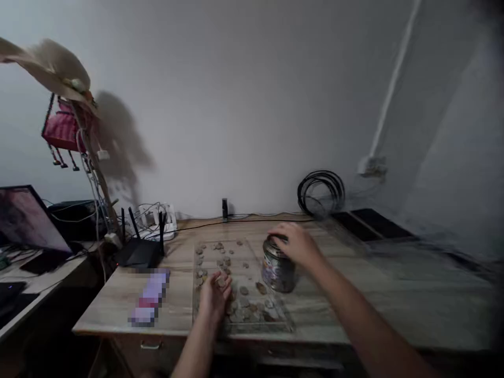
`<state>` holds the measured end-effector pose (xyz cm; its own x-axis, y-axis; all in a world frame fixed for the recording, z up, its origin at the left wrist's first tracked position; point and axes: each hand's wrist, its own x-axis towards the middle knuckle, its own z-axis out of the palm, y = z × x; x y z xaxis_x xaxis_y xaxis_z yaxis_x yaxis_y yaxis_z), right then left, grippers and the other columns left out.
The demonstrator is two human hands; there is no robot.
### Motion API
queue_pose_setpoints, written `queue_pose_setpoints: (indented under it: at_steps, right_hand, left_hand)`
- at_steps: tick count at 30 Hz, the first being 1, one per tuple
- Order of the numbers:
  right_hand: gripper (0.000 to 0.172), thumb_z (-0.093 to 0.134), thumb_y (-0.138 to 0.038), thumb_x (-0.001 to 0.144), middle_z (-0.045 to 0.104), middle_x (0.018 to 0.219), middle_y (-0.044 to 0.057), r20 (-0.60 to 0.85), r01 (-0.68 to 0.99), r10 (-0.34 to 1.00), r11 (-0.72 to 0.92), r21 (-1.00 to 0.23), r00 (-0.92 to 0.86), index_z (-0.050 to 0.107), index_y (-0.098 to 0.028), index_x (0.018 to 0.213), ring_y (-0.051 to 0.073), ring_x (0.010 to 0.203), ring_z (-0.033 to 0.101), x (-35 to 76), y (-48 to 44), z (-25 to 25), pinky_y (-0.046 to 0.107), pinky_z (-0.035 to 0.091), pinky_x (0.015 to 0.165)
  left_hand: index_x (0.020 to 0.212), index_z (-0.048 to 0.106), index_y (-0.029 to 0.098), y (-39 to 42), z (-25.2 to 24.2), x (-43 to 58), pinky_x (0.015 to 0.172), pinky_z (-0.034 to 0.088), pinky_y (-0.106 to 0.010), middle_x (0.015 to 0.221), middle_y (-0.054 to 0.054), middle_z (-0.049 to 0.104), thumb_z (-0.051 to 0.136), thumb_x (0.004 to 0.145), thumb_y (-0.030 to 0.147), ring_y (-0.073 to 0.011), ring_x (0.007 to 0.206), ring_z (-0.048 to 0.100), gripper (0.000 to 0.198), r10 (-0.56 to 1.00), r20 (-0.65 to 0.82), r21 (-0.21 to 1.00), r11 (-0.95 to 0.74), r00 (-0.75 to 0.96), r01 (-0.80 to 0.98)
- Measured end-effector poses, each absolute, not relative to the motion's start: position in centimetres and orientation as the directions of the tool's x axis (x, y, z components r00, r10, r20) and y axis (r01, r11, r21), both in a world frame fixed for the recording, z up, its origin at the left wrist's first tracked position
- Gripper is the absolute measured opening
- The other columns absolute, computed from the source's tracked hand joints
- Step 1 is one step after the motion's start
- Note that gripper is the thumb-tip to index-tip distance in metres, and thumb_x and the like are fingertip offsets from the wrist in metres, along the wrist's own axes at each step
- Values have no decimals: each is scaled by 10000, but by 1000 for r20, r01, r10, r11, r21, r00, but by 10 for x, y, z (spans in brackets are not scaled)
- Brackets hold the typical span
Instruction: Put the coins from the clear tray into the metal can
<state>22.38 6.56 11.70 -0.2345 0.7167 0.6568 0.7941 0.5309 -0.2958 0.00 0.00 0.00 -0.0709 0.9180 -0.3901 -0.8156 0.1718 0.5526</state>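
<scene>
A jar (277,269) stands upright on the table beside a clear tray (240,283) strewn with coins (244,304).

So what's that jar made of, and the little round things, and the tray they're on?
The jar looks like clear glass or plastic: it is shiny and see-through, with coins showing inside. The right hand rests on its top. The coins look like dull metal, grey and brownish. The tray seems clear plastic, since the wooden table shows through. The left hand pinches one coin.
</scene>
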Motion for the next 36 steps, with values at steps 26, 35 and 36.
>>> queue_pose_setpoints:
  at_steps: [26,35,36]
  right_hand:
    - [177,532,-211,664,698,776,29,397,821,823,520,-235,-407,703,-218,712,193,759,611,262,109,112,264,429,659]
    - [225,467,-253,746,669,858,59,484,834,777,529,-156,-403,675,-196,808,183,803,577,229,71,107,260,401,679]
    - [229,450,-251,760,663,852,57,473,810,767,562,-170,-433,667,-196,810,176,795,573,217,59,100,257,397,681]
  left_hand:
    - [881,561,109,-7,2,5,616,409,-233,846,-90,628,420,776,268,-143,721,601,237,958,-266,718,269,104,-642]
    - [832,567,140,-8,-1,8,614,401,-235,833,-63,615,428,707,324,-148,732,566,262,989,-148,946,133,-29,-295]
    - [811,576,141,-8,1,8,634,402,-244,832,-65,614,427,705,314,-159,756,562,251,993,-111,990,107,-40,-91]
